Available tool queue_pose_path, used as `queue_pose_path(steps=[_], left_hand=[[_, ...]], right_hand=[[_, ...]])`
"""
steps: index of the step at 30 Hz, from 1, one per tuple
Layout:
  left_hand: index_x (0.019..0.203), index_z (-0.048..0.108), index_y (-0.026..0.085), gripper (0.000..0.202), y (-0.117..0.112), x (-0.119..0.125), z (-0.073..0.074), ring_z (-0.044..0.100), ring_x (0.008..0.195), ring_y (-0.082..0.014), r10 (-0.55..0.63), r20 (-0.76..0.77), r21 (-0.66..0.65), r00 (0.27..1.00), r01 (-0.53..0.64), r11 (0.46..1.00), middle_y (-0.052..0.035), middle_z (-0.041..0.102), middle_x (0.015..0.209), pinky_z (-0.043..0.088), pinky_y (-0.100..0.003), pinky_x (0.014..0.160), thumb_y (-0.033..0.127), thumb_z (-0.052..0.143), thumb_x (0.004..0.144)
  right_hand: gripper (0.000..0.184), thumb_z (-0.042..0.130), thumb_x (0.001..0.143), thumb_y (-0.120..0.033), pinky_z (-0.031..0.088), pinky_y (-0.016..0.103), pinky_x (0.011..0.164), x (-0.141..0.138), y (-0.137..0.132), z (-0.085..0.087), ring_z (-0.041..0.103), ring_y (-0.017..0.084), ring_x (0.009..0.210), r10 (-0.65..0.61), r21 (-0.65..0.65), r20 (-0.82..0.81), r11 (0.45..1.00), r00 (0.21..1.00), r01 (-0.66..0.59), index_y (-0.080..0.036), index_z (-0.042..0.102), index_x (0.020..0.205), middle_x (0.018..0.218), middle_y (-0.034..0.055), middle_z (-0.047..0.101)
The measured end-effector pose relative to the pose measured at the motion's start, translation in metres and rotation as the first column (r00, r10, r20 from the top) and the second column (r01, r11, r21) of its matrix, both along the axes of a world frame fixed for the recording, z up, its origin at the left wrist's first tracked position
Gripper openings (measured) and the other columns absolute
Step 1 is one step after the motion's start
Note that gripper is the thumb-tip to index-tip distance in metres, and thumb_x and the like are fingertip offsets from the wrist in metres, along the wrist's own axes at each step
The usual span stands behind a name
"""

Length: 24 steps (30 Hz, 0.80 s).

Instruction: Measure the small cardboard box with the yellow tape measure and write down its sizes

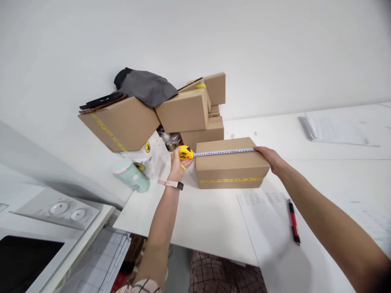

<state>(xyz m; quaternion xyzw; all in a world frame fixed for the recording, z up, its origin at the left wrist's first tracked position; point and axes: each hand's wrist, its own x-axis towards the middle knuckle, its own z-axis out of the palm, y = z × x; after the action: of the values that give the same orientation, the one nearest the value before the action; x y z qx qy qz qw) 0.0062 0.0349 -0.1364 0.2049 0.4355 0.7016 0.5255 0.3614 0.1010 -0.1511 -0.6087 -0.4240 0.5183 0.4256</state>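
A brown cardboard box (231, 169) with a yellow tape strip lies on the white table (201, 215). My left hand (178, 166) grips a yellow tape measure case (185, 153) at the box's left end. Its white blade (224, 152) stretches along the box's top edge. My right hand (270, 158) pinches the blade's tip at the box's right corner. A watch with a pink strap sits on my left wrist.
A pile of cardboard boxes (183, 110) with a grey cloth (146, 86) on top stands behind. A mint green tumbler (132, 175) lies at the left. A printed sheet (269, 228) with a red pen (294, 223) lies at front right; papers (332, 130) far right.
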Motion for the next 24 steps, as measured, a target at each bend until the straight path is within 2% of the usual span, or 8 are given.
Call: queue_pose_path(steps=[4, 10, 14, 16, 18, 20, 22, 24], left_hand=[[0.114, 0.057, 0.021, 0.034, -0.007, 0.006, 0.01, 0.073, 0.078, -0.0207, 0.059, -0.05, -0.035, 0.997, -0.061, 0.997, -0.0052, 0.071, 0.092, 0.059, -0.038, 0.083, 0.042, 0.065, 0.088], [0.114, 0.058, 0.018, 0.033, -0.015, 0.016, 0.021, 0.072, 0.074, -0.0192, 0.101, -0.1, -0.009, 0.99, -0.102, 0.995, -0.0038, 0.071, 0.086, 0.058, -0.038, 0.083, 0.036, 0.066, 0.088], [0.11, 0.06, 0.016, 0.038, -0.053, 0.027, 0.025, 0.072, 0.081, -0.021, 0.089, -0.117, 0.102, 0.989, -0.078, 0.992, -0.007, 0.073, 0.094, 0.057, -0.037, 0.085, 0.036, 0.074, 0.081], [0.116, 0.06, 0.016, 0.051, -0.088, 0.039, 0.021, 0.073, 0.091, -0.0253, -0.013, -0.132, 0.164, 0.991, 0.035, 0.986, -0.0105, 0.073, 0.106, 0.057, -0.039, 0.087, 0.036, 0.081, 0.074], [0.126, 0.056, 0.017, 0.065, -0.126, 0.058, 0.01, 0.072, 0.096, -0.0288, -0.188, -0.151, 0.136, 0.97, 0.209, 0.968, -0.0128, 0.071, 0.114, 0.057, -0.042, 0.089, 0.033, 0.084, 0.07], [0.131, 0.054, 0.02, 0.069, -0.157, 0.084, -0.004, 0.074, 0.079, -0.0253, -0.427, -0.147, 0.048, 0.892, 0.438, 0.898, -0.0108, 0.07, 0.107, 0.06, -0.042, 0.076, 0.031, 0.084, 0.069], [0.124, 0.057, 0.021, 0.064, -0.174, 0.114, -0.017, 0.073, 0.067, -0.0218, -0.621, -0.068, 0.009, 0.781, 0.623, 0.782, -0.0081, 0.067, 0.108, 0.061, -0.04, 0.067, 0.029, 0.082, 0.066], [0.112, 0.058, 0.021, 0.053, -0.175, 0.142, -0.022, 0.071, 0.063, -0.0206, -0.673, -0.006, 0.025, 0.739, 0.673, 0.739, -0.0073, 0.065, 0.107, 0.061, -0.039, 0.061, 0.033, 0.08, 0.066]], right_hand=[[0.027, 0.07, 0.078, -0.045, 0.05, 0.03, 0.061, 0.002, -0.002, 0.003, 0.066, 0.023, 0.079, -0.028, 0.025, 0.034, 0.999, 0.999, 0.027, -0.019, 0.07, 0.086, 0.097, 0.0104, 0.073], [0.027, 0.071, 0.077, -0.046, 0.047, 0.035, 0.064, 0.006, 0.001, 0.004, 0.063, 0.025, 0.076, -0.072, 0.153, 0.368, 0.988, 0.927, 0.015, -0.021, 0.066, 0.066, 0.076, 0.0088, 0.069], [0.024, 0.067, 0.08, -0.04, 0.048, 0.033, 0.069, 0.009, 0.005, 0.009, 0.06, 0.021, 0.076, -0.078, 0.245, 0.274, 0.969, 0.959, 0.009, -0.022, 0.062, 0.066, 0.076, 0.0067, 0.068], [0.023, 0.064, 0.083, -0.042, 0.049, 0.031, 0.071, 0.011, 0.005, 0.019, 0.06, 0.02, 0.08, -0.077, 0.334, 0.179, 0.942, 0.981, 0.013, -0.022, 0.062, 0.071, 0.082, 0.006, 0.069], [0.024, 0.061, 0.086, -0.045, 0.048, 0.03, 0.072, 0.008, 0.005, 0.033, 0.059, 0.019, 0.084, -0.041, 0.403, 0.155, 0.915, 0.987, -0.025, -0.023, 0.063, 0.077, 0.09, 0.0059, 0.07], [0.025, 0.059, 0.087, -0.046, 0.048, 0.03, 0.075, -0.004, 0.006, 0.048, 0.059, 0.02, 0.089, 0.068, 0.429, 0.212, 0.89, 0.975, -0.155, -0.022, 0.065, 0.083, 0.097, 0.0057, 0.07], [0.025, 0.059, 0.088, -0.045, 0.046, 0.03, 0.078, -0.023, 0.012, 0.061, 0.06, 0.02, 0.091, 0.192, 0.408, 0.336, 0.852, 0.922, -0.327, -0.022, 0.066, 0.085, 0.1, 0.0058, 0.07], [0.023, 0.06, 0.088, -0.042, 0.046, 0.031, 0.08, -0.045, 0.023, 0.068, 0.06, 0.022, 0.089, 0.258, 0.353, 0.48, 0.819, 0.839, -0.453, -0.021, 0.066, 0.081, 0.095, 0.0066, 0.07]])
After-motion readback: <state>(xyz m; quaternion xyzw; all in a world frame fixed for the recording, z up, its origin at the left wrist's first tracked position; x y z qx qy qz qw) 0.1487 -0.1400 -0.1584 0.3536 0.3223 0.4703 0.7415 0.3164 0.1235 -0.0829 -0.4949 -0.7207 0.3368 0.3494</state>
